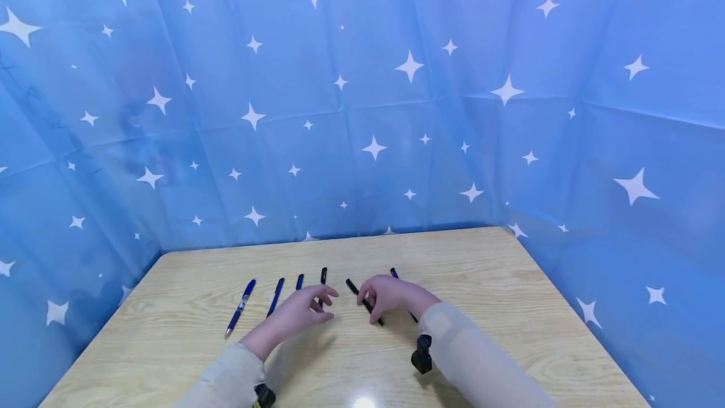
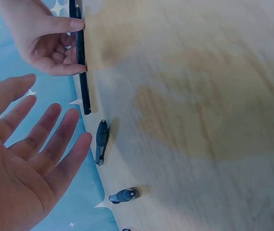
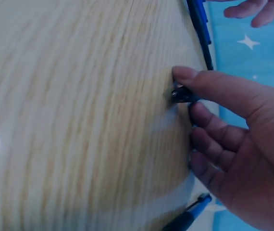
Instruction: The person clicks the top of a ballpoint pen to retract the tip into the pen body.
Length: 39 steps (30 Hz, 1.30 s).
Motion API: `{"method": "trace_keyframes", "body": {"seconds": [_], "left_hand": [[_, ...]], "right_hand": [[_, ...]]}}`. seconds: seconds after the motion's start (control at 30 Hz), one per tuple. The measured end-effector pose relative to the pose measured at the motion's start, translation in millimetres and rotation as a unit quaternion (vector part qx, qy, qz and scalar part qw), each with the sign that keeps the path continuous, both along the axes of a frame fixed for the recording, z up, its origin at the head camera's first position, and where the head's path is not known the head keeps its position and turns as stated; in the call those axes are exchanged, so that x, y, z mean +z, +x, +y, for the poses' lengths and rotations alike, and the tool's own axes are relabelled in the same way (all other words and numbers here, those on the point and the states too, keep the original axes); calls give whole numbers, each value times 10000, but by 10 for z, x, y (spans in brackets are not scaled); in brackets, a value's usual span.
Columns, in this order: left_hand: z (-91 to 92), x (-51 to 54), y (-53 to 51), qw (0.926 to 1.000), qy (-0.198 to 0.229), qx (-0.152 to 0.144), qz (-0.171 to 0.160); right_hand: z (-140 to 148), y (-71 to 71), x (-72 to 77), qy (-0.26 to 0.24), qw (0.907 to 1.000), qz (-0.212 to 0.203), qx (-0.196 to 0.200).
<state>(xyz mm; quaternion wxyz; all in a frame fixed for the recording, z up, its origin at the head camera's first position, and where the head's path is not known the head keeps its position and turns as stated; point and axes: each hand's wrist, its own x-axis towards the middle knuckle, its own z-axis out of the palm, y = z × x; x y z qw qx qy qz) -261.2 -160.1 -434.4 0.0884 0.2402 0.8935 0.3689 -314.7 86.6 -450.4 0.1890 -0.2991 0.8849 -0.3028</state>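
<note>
My right hand grips a slanting black pen lying on the table, with thumb and curled fingers around it. In the left wrist view, the thumb and a finger of this hand touch the black pen at two spots. The right wrist view shows the pen's tip beside the thumb of the right hand. My left hand hovers with fingers spread and nothing held, beside a dark pen. Its palm faces its wrist camera.
On the wooden table, a blue pen with a patterned barrel lies at left, with two blue pens nearer the left hand. Another blue pen lies partly behind the right hand. A starry blue curtain surrounds the table.
</note>
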Motion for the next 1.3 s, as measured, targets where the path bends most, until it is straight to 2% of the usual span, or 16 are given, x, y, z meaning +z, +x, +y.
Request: {"method": "trace_keyframes", "body": {"seconds": [0.17,0.3,0.43,0.67,0.8,1.1,1.3], "left_hand": [[-3,-24,13,10000,-13,3,-72],[-3,-10,10,10000,-26,14,-13],[4,4,8,10000,-5,20,29],[13,67,-2,9995,143,261,142],[21,144,-12,9987,281,370,196],[122,332,-32,9941,683,710,455],[255,427,-39,9871,989,1020,739]], "right_hand": [[-41,67,94,424,9991,42,-53],[-47,113,159,526,9979,-242,-278],[1,128,173,378,9971,-547,-374],[163,132,165,-481,9912,-1113,-536],[233,162,201,-952,9866,-1219,-521],[303,283,317,-1549,9804,-1135,-446],[318,380,385,-1792,9792,-800,-506]]}}
